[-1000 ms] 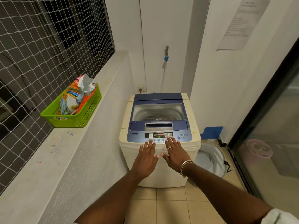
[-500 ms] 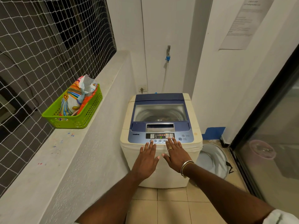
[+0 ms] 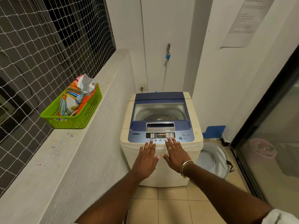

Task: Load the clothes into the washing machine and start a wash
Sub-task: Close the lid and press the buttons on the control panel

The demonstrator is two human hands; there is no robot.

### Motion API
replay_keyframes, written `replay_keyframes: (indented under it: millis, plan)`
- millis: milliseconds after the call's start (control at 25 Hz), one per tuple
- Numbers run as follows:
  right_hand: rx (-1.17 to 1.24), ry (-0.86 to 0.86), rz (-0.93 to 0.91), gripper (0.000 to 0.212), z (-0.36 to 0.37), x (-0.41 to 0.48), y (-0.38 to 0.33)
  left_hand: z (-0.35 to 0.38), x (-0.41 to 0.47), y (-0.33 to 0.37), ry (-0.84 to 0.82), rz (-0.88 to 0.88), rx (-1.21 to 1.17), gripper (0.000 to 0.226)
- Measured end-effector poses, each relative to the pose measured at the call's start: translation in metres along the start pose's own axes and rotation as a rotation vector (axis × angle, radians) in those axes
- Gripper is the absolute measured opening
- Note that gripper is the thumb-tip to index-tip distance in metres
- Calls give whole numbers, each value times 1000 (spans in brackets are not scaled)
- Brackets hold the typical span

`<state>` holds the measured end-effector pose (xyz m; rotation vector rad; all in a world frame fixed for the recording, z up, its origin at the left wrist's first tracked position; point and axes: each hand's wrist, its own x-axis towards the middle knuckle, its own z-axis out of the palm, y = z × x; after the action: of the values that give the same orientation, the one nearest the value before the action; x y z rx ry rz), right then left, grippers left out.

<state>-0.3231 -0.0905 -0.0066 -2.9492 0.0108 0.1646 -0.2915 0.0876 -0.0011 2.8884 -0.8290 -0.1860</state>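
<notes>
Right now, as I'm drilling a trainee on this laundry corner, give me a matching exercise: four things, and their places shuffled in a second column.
Things: 1 green basket; 2 right hand; 3 paper notice; 4 wall socket.
Places: A low on the wall behind the washing machine; B on the ledge beside the netting; C high on the right wall; D touching the control panel.
Pairs: 1-B, 2-D, 3-C, 4-A.
</notes>
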Motion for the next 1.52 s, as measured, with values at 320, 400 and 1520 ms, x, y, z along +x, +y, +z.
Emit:
replay_keyframes:
  millis: [320, 400, 1520]
  plan:
    - [4, -7, -4, 102, -2, 1, -2, 0, 1, 2, -6, -12, 5, 75]
    - [6, -9, -4, 102, -2, 1, -3, 0, 2, 2, -5, -11, 2, 68]
    - [-27, -11, -8, 79, -2, 13, -6, 1, 10, -6, -18, -9, -54, 95]
